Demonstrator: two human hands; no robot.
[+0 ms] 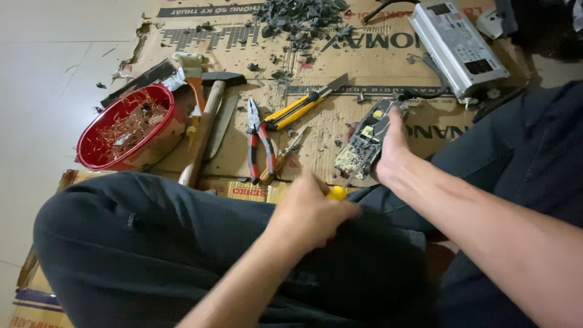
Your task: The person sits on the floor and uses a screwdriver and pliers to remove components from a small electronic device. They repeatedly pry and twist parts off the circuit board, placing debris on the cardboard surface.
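My right hand comes in from the right and grips a dark circuit board with yellow parts, holding it tilted above the cardboard. Closed in my left hand, above my dark trouser leg, is a yellow-handled screwdriver. Its thin shaft points up toward the board's lower edge. Whether the tip touches the board is unclear.
On the flattened cardboard lie red-handled pliers, a yellow utility knife, a wooden-handled hammer and a silver metal box. A red bowl of copper strands stands at left. Dark broken bits are piled at the top.
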